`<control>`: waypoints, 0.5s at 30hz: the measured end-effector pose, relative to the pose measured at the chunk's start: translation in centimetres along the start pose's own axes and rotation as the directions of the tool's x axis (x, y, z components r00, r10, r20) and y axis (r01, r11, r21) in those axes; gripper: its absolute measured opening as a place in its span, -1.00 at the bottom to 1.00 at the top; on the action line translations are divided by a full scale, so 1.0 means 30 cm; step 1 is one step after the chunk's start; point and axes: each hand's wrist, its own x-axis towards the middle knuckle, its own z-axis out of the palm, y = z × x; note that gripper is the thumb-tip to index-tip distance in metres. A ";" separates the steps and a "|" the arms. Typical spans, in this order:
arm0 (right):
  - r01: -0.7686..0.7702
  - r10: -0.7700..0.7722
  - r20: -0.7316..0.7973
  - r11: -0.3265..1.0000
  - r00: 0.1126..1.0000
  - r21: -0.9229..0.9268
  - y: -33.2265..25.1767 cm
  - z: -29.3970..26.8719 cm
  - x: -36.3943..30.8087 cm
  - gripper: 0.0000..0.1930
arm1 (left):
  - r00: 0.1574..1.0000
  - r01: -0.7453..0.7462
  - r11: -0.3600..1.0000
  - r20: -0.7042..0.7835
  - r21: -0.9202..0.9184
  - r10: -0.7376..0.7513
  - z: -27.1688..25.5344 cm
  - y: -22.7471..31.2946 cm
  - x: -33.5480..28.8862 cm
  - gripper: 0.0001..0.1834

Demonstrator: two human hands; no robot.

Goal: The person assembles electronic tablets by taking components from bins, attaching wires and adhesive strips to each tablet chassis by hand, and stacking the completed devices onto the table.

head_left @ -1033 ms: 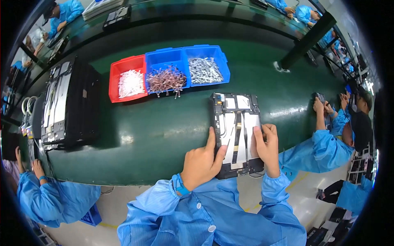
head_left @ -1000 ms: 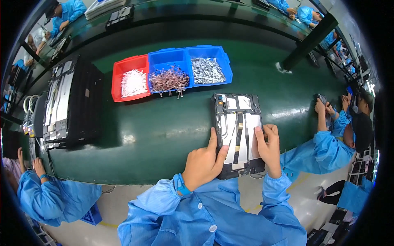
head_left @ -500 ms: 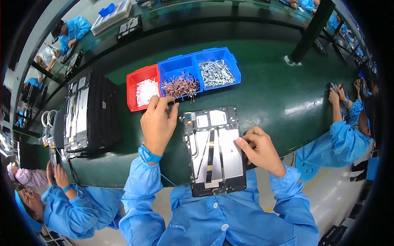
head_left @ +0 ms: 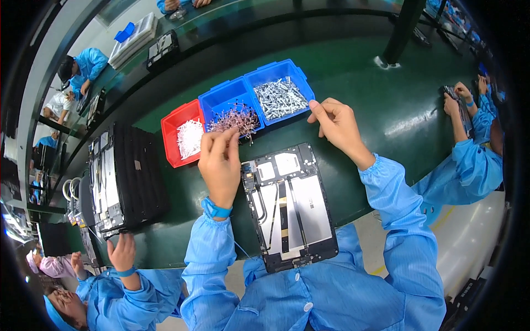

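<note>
An opened tablet [head_left: 316,218] with a silver inner plate and black flat cables lies at the table's near edge, in front of my body. Neither hand touches it. My left hand [head_left: 220,165] is at the front of the middle blue bin [head_left: 216,95], its fingers drawn together by a heap of small copper-pink parts [head_left: 234,118]. Whatever is in that pinch is too small to tell. My right hand [head_left: 338,126] is at the near right corner of the right blue bin [head_left: 305,83], thumb and forefinger close together. Small silver parts [head_left: 279,98] fill that bin.
A red bin [head_left: 173,144] of small white parts [head_left: 190,138] adjoins the blue ones. To the left stands a stack of black tablet units [head_left: 135,171]. Co-workers in blue sit at left and right. A dark post [head_left: 406,33] rises from the green table [head_left: 364,83].
My right hand has left the tablet's right edge and moved up to the right blue bin. My left hand remains by the middle bin. The co-worker at left has reached toward the stack.
</note>
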 end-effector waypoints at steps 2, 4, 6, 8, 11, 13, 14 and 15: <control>0.006 -0.006 0.011 1.000 1.000 0.009 0.007 -0.014 -0.009 -0.51 | 0.997 0.075 0.994 0.010 -0.078 -0.075 -0.004 -0.004 0.008 -0.91; -0.068 0.066 0.046 0.997 0.997 0.047 0.004 -0.022 -0.010 -0.54 | 0.975 0.217 0.943 0.018 -0.254 -0.220 0.000 -0.027 0.006 -0.89; -0.080 0.076 0.047 0.995 0.996 0.067 -0.002 -0.019 -0.011 -0.53 | 0.973 0.226 0.941 0.018 -0.252 -0.229 -0.001 -0.044 0.002 -0.89; -0.087 0.082 0.054 0.993 0.995 0.083 -0.005 -0.011 -0.012 -0.53 | 0.970 0.236 0.939 0.010 -0.252 -0.241 -0.003 -0.052 0.001 -0.87; -0.090 0.084 0.064 0.992 0.994 0.086 -0.002 -0.006 -0.016 -0.53 | 0.983 0.163 0.964 -0.046 -0.213 -0.176 0.003 -0.057 0.001 -0.90; -0.087 0.082 0.068 0.993 0.994 0.082 0.003 -0.007 -0.016 -0.53 | 0.986 0.127 0.964 -0.074 -0.234 -0.148 0.005 -0.046 0.001 -0.91; -0.086 0.081 0.069 0.993 0.994 0.082 0.007 -0.009 -0.017 -0.53 | 0.986 0.127 0.964 -0.075 -0.234 -0.148 0.004 -0.033 0.002 -0.91; -0.072 0.067 0.063 0.994 0.996 0.087 0.014 -0.011 -0.018 -0.52 | 0.984 0.131 0.958 -0.087 -0.255 -0.157 0.002 -0.014 0.004 -0.90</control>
